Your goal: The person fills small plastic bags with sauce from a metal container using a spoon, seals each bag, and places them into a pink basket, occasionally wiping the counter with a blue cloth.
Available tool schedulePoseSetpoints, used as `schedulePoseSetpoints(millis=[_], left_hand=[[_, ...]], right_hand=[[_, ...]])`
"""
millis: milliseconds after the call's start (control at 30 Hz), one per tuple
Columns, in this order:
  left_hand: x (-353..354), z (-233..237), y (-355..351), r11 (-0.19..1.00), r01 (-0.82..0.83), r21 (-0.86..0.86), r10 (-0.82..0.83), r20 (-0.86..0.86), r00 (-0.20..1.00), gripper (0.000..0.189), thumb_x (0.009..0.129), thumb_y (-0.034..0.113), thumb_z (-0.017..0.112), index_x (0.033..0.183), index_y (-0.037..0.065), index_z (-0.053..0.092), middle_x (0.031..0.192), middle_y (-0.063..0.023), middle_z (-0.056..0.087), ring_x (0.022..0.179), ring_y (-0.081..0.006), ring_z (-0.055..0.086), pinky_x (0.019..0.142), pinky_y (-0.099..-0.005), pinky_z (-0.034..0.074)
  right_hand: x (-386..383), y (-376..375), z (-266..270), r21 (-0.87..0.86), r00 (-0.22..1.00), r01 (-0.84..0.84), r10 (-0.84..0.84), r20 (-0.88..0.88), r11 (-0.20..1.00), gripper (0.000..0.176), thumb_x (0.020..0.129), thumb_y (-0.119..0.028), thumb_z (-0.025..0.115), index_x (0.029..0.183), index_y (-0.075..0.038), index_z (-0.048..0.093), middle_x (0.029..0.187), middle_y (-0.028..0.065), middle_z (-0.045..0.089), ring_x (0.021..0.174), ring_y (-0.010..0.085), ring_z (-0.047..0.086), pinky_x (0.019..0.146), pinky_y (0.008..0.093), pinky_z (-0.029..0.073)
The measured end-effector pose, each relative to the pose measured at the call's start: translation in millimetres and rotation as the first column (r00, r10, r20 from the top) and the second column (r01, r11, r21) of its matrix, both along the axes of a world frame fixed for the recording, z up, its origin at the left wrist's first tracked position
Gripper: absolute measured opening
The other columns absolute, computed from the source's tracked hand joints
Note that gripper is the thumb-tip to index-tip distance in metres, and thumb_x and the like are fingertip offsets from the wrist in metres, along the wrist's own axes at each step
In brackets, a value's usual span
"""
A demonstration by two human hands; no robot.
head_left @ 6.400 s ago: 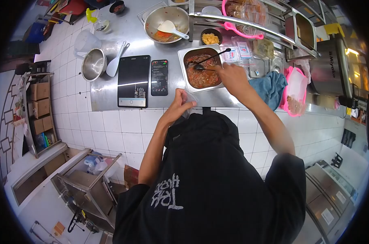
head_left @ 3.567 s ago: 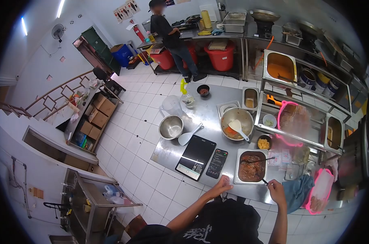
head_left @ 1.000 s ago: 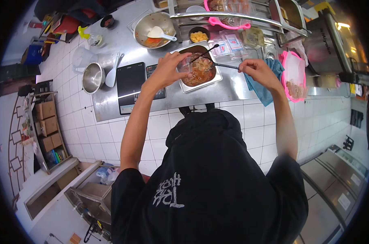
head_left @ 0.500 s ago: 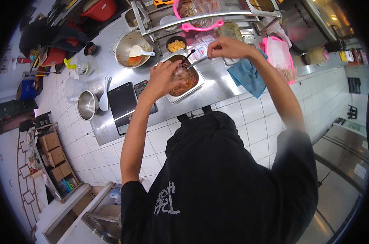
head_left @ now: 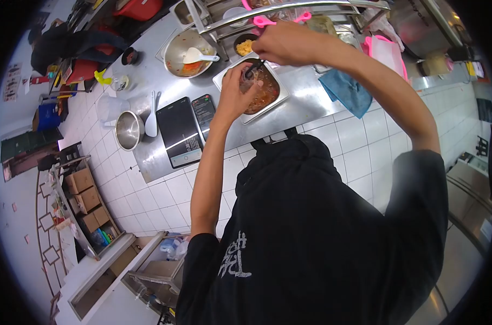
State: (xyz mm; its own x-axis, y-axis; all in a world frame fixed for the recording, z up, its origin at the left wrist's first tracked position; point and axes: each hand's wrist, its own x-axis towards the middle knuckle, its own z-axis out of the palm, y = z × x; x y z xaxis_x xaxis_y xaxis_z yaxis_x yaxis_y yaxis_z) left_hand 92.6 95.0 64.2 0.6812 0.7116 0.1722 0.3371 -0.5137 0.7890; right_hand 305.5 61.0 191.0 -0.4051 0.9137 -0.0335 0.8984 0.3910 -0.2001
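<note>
My left hand (head_left: pixel 240 92) is curled around a small clear plastic container (head_left: pixel 247 84) above a metal tray of reddish-brown sauce (head_left: pixel 267 95). Whether it is a cup or a bag I cannot make out. Just above, my right hand (head_left: pixel 281 43) is closed, fingers pointing down, on a long-handled utensil with a black part (head_left: pixel 254 66). The utensil's lower end is hidden by the left hand and the container. A dark bowl of yellow chopped food (head_left: pixel 245 46) stands behind the tray, partly covered by the right hand.
Left of the tray are a mixing bowl (head_left: pixel 183 54) with a white rice paddle (head_left: pixel 198 56), a tablet (head_left: pixel 178 130), a phone (head_left: pixel 204 111) and a steel bowl (head_left: pixel 129 131). A blue cloth (head_left: pixel 346 92) hangs over the counter edge. A metal rack (head_left: pixel 289 16) stands behind.
My right hand has come closer to the left, down over the utensil's black part. My left hand still holds the clear container above the tray. The whole view has shifted slightly.
</note>
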Motion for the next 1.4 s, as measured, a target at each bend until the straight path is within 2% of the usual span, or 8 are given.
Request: schedulePoseSetpoints(millis=[300,400,500,733,1000,1233,1300,1400], left_hand=[[-7.7,-13.1,4.7,0.943,0.023,-0.332,0.064,0.250,0.966,0.046,0.083,0.021,0.075,0.121,0.003,0.055,0.113,-0.0115,0.060,0.103,-0.0201,0.060,0.092,-0.0319,0.046],[-10.2,-7.8,4.8,0.943,0.007,-0.334,0.076,0.234,0.969,0.045,0.083,0.021,0.076,0.118,0.004,0.055,0.111,-0.0102,0.062,0.100,-0.0175,0.061,0.089,-0.0302,0.048],[-12.0,-3.4,5.4,0.929,-0.009,-0.371,0.093,0.210,0.973,0.044,0.083,0.021,0.076,0.117,0.004,0.055,0.106,-0.0091,0.064,0.096,-0.0167,0.062,0.085,-0.0295,0.049],[-16.3,2.6,4.9,0.919,-0.039,-0.393,0.092,0.119,0.989,0.043,0.084,0.021,0.076,0.116,0.003,0.054,0.101,-0.0096,0.066,0.091,-0.0163,0.064,0.081,-0.0298,0.051],[-22.9,-8.5,3.3,0.920,-0.055,-0.389,0.144,0.203,0.968,0.041,0.085,0.019,0.075,0.115,0.002,0.053,0.101,-0.0105,0.065,0.092,-0.0164,0.064,0.081,-0.0305,0.051],[-29.8,-21.0,-6.0,0.852,-0.113,-0.512,0.357,0.408,0.840,0.044,0.087,0.011,0.073,0.121,0.005,0.046,0.106,-0.0047,0.055,0.096,-0.0115,0.058,0.082,-0.0266,0.049],[-19.0,-13.8,-13.7,0.828,-0.080,-0.555,0.386,0.461,0.799,0.046,0.087,0.008,0.073,0.123,0.005,0.044,0.106,-0.0049,0.054,0.098,-0.0115,0.058,0.083,-0.0262,0.050],[1.2,2.3,-25.0,0.807,-0.028,-0.590,0.400,0.513,0.760,0.050,0.087,0.004,0.072,0.125,0.005,0.041,0.107,-0.0059,0.053,0.099,-0.0120,0.057,0.086,-0.0261,0.051]], right_hand=[[-20.4,-28.0,10.5,0.534,0.971,-0.229,0.154,0.183,0.814,0.021,0.081,-0.011,0.065,0.102,-0.014,0.067,0.087,0.0058,0.062,0.085,0.0244,0.062,0.086,0.0363,0.042],[-13.6,-31.8,8.1,0.169,0.969,-0.070,0.027,0.244,0.983,0.026,0.082,-0.011,0.064,0.108,-0.014,0.065,0.094,0.0062,0.061,0.089,0.0234,0.062,0.088,0.0380,0.040],[-7.5,-34.8,6.2,0.393,0.977,-0.136,0.058,0.204,0.909,0.028,0.084,-0.009,0.063,0.111,-0.013,0.063,0.095,0.0088,0.064,0.090,0.0250,0.063,0.087,0.0395,0.041],[2.6,-44.5,0.3,0.302,0.999,-0.008,-0.007,0.050,0.953,0.022,0.087,-0.011,0.062,0.109,-0.009,0.061,0.093,0.0120,0.067,0.085,0.0298,0.067,0.083,0.0441,0.043],[10.4,-62.6,22.5,-0.219,0.800,0.387,-0.444,-0.403,0.896,0.018,0.089,-0.017,0.060,0.088,0.000,0.064,0.073,0.0183,0.065,0.068,0.0349,0.064,0.062,0.0428,0.047],[22.7,-88.6,-73.7,-0.180,0.784,0.409,-0.445,-0.433,0.895,0.021,0.091,-0.021,0.063,0.092,0.000,0.063,0.076,0.0148,0.063,0.067,0.0257,0.060,0.060,0.0357,0.044],[-6.5,-92.9,-89.6,0.294,0.925,0.379,-0.349,-0.150,0.878,0.020,0.090,-0.023,0.067,0.097,-0.004,0.066,0.092,0.0124,0.064,0.079,0.0247,0.061,0.065,0.0327,0.046],[-44.6,-75.2,-88.3,0.236,0.791,0.515,-0.351,-0.500,0.824,0.023,0.088,-0.023,0.070,0.103,-0.006,0.067,0.101,0.0089,0.063,0.089,0.0218,0.061,0.069,0.0301,0.045]])
